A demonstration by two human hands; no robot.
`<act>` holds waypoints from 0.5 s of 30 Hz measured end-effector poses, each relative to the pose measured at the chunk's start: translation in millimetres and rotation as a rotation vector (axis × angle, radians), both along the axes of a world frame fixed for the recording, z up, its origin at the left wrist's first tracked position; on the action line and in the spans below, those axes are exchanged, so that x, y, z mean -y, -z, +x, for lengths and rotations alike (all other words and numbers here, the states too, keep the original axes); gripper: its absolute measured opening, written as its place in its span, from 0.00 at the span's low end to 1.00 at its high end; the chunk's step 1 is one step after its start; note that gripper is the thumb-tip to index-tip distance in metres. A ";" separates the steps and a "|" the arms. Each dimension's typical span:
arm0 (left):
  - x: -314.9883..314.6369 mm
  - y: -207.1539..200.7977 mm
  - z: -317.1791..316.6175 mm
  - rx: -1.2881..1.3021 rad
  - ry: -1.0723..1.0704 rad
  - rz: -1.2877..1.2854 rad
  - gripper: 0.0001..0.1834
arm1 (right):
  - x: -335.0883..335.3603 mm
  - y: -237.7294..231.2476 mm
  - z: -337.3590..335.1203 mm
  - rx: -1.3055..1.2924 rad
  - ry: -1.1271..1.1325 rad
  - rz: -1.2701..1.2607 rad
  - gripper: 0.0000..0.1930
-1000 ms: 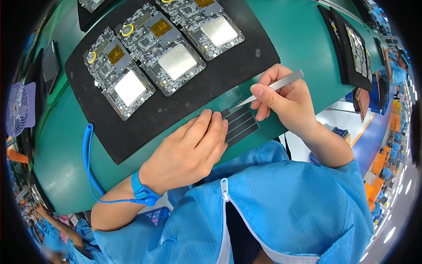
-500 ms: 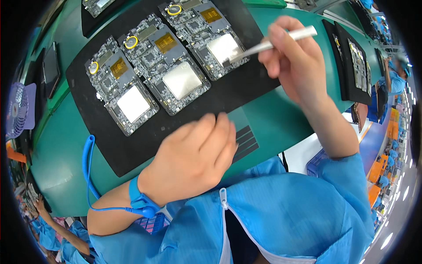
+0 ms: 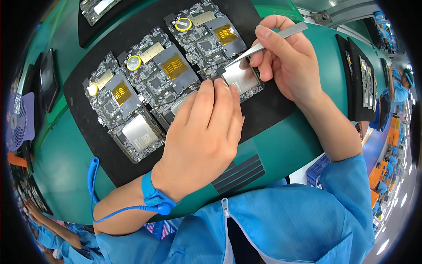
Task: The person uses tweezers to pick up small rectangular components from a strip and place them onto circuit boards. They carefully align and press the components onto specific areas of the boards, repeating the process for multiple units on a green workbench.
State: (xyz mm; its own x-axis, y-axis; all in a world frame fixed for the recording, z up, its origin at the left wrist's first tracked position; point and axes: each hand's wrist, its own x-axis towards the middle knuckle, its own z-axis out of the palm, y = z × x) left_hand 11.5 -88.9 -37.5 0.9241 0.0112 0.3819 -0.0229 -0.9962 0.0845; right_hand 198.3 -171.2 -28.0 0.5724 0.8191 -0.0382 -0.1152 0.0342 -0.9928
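Three circuit boards lie side by side on a black mat [image 3: 83, 125]: a left board [image 3: 105, 116], a middle board [image 3: 151, 83] and a right board [image 3: 204, 46]. Each carries a yellow-rimmed coin cell, an amber patch and a silver metal cover. My right hand [image 3: 292, 61] grips metal tweezers [image 3: 288, 33], whose tips are at the upper left corner of the right board's metal cover [image 3: 241, 77]. My left hand [image 3: 200, 127] reaches over the middle board, fingers extended, fingertips by the right board's left edge. Its thumb is hidden, and it partly covers the middle board's metal cover.
A blue wrist strap [image 3: 154, 196] with a coiled cord [image 3: 92, 176] is on my left wrist. Dark strips [image 3: 239, 174] lie near the table's front edge. More boards sit at the far left [image 3: 94, 11] and right [image 3: 365, 83]. A purple fan [image 3: 17, 116] stands left; co-workers are beyond.
My left hand has moved up and forward to the right board. The tweezers' tips have shifted from the cover's lower part to its upper corner. The boards appear lower in view.
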 end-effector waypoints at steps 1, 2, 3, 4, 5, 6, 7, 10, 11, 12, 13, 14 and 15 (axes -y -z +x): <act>0.1 -0.1 0.4 -0.001 0.001 0.003 0.25 | 0.0 0.3 -0.5 -0.005 0.002 0.007 0.10; 0.0 -0.1 0.7 -0.002 0.001 0.005 0.25 | -0.4 0.7 -0.6 -0.011 0.003 0.014 0.10; -0.4 -0.3 0.8 -0.001 0.003 0.008 0.25 | -0.8 0.8 -0.2 -0.005 -0.001 0.015 0.10; -0.7 -0.5 1.0 0.000 0.004 0.012 0.25 | -0.6 1.2 0.6 -0.001 -0.006 0.017 0.10; -0.8 -0.4 1.2 0.000 0.005 0.015 0.25 | -0.3 1.6 1.4 0.004 -0.010 0.019 0.10; -0.5 -0.1 1.6 0.007 0.001 0.013 0.25 | 0.0 2.6 2.5 0.009 -0.018 0.020 0.10; -0.2 0.0 2.0 0.014 -0.002 0.011 0.25 | 0.2 3.5 3.7 0.015 -0.026 0.022 0.10; -0.1 1.1 1.9 0.030 -0.010 -0.005 0.25 | -1.0 3.0 0.7 0.009 -0.016 0.033 0.10; 0.1 1.3 1.9 0.035 -0.011 -0.012 0.25 | -0.9 2.2 -0.4 0.004 -0.006 0.038 0.10; 0.2 0.9 1.3 0.030 -0.011 -0.019 0.25 | -0.5 1.6 0.1 0.002 -0.015 0.028 0.10; -0.1 0.3 0.8 0.025 -0.009 -0.026 0.25 | -0.4 1.2 1.5 0.000 -0.024 0.017 0.10; -0.2 0.0 0.8 0.020 -0.008 -0.034 0.25 | -0.2 1.1 2.7 -0.002 -0.032 0.006 0.10; 0.1 1.4 1.3 0.033 -0.017 -0.060 0.25 | -0.3 2.0 3.4 -0.003 -0.032 0.009 0.10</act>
State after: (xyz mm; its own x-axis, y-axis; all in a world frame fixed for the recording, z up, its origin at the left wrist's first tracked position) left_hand 12.8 -89.0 -39.0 0.9104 0.0504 0.4106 -0.0097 -0.9897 0.1431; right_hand 201.7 -170.9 -30.0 0.5455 0.8375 -0.0325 -0.1192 0.0391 -0.9921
